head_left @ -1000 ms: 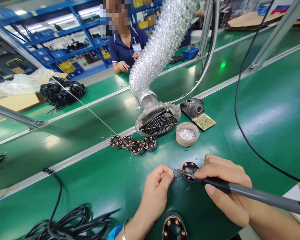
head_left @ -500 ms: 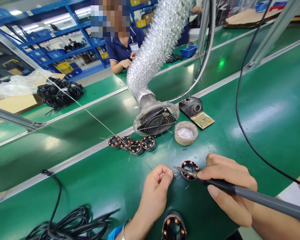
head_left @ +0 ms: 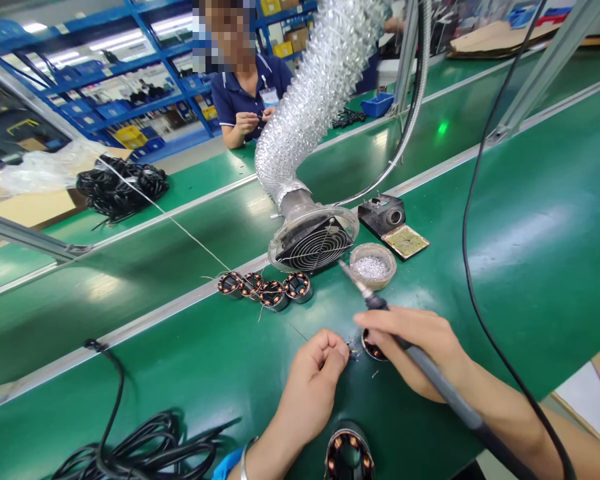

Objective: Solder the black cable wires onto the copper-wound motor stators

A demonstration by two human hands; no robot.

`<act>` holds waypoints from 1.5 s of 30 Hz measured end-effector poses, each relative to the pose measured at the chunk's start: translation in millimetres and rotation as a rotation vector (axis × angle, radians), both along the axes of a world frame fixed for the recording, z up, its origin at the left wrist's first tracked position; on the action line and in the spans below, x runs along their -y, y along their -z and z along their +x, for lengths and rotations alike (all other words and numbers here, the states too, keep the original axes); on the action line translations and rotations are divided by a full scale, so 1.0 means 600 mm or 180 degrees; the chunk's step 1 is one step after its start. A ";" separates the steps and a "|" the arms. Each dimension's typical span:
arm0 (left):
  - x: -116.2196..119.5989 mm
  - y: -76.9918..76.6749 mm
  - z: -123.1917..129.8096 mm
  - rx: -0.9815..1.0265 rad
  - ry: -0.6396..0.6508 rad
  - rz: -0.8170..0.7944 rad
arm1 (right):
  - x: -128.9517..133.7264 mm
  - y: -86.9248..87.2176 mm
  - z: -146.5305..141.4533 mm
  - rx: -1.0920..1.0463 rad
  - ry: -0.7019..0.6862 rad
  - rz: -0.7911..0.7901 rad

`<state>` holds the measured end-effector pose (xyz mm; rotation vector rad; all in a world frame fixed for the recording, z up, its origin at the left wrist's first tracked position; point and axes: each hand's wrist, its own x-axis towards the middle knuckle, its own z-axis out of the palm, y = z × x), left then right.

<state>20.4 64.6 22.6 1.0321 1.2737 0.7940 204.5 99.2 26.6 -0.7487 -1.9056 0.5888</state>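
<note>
In my right hand point(head_left: 420, 340) is a soldering iron point(head_left: 367, 290), its tip raised up and left beside a round bowl of silvery bits point(head_left: 373, 267). My left hand point(head_left: 317, 373) is pinched at the thin wires point(head_left: 353, 351) of a copper-wound ring point(head_left: 373, 345), which my right hand partly covers. A fine strand sticks out up and left of the left fingers. Another wound ring point(head_left: 349, 453) stands at the bottom edge, near my left wrist.
Several wound rings point(head_left: 273, 295) sit beneath the fume extractor hood point(head_left: 315, 243). An iron stand point(head_left: 385, 213) is behind the bowl. Black cable coils point(head_left: 145, 450) lie lower left, and a cord hangs at right. A person point(head_left: 250, 87) works across the bench.
My right hand has swung the iron's tip up and left, away from the wires to the bowl's side. My left hand has barely moved.
</note>
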 end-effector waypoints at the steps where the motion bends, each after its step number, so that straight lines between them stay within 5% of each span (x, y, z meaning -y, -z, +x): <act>1: -0.001 0.001 -0.002 0.0076 0.0069 0.0030 | -0.003 0.001 -0.006 0.0137 -0.0120 -0.0012; 11: -0.008 -0.012 -0.018 -0.0266 0.0474 0.0358 | -0.007 0.008 -0.007 0.0387 -0.0514 0.0112; 21: -0.002 0.002 -0.002 0.0850 0.0007 -0.0990 | -0.003 0.017 -0.013 0.0271 -0.0418 0.0314; 28: 0.003 -0.001 0.012 0.0718 -0.0371 -0.0807 | -0.001 0.013 -0.005 0.0144 -0.0394 -0.0302; 36: 0.010 0.006 0.021 0.0484 -0.0564 -0.0598 | -0.001 0.030 -0.018 0.0149 0.0125 0.0177; 45: 0.014 0.009 0.020 0.0289 -0.0522 -0.0446 | 0.031 -0.007 0.026 0.0016 0.0054 -0.0218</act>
